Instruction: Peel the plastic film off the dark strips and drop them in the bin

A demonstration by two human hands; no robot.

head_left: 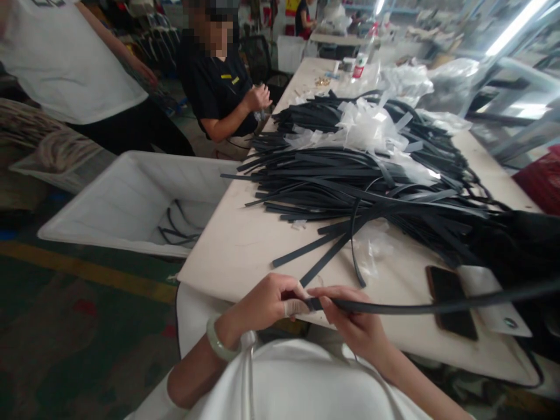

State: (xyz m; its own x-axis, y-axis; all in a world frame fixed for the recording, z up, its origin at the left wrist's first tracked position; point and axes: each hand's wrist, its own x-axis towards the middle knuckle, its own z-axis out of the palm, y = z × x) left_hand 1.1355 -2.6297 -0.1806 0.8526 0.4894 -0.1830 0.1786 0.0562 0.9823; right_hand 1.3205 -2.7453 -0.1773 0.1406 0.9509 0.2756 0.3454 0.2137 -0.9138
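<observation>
A long dark strap (394, 308) runs from my hands off to the right, above the table's front edge. My right hand (356, 318) is closed on it near its end, thumb and fingers pinching it. At the very tip, my left hand (280, 300) pinches the strap end, with pale tape around its thumb. Something small and clear seems to sit at that end, too blurred to name. Just beyond my hands, several loose straps (301, 248) stick out of a large pile of dark straps (315, 175) on the table (236, 245).
Clear plastic pieces (367, 128) lie on the pile. A phone (450, 303) and a white card (499, 303) rest at the right. Left of the table stands a white bin (105, 204) holding a few straps. Beyond it sits a co-worker (214, 81); another person (74, 64) stands nearby.
</observation>
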